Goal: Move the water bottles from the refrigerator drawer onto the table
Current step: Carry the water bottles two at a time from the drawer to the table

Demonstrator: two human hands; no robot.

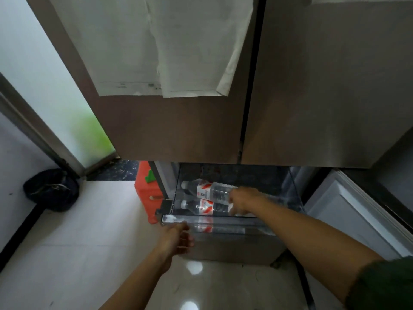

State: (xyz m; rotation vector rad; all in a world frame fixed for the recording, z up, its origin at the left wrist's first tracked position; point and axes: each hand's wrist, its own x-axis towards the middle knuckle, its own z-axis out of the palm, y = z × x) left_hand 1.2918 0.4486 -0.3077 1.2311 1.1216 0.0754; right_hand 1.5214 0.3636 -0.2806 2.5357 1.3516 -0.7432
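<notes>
The refrigerator drawer is pulled out below the two closed upper doors. Two clear water bottles with red and white labels lie on their sides in it, caps to the left. The far bottle is gripped near its base by my right hand. The near bottle lies just below it, partly under that hand. My left hand rests at the drawer's front left rim, fingers curled on the edge. The table is out of sight.
A red plastic stool stands left of the drawer. A dark bag lies on the floor by the frosted glass door. Another drawer or door stands open at the right. Pale tiled floor spreads below.
</notes>
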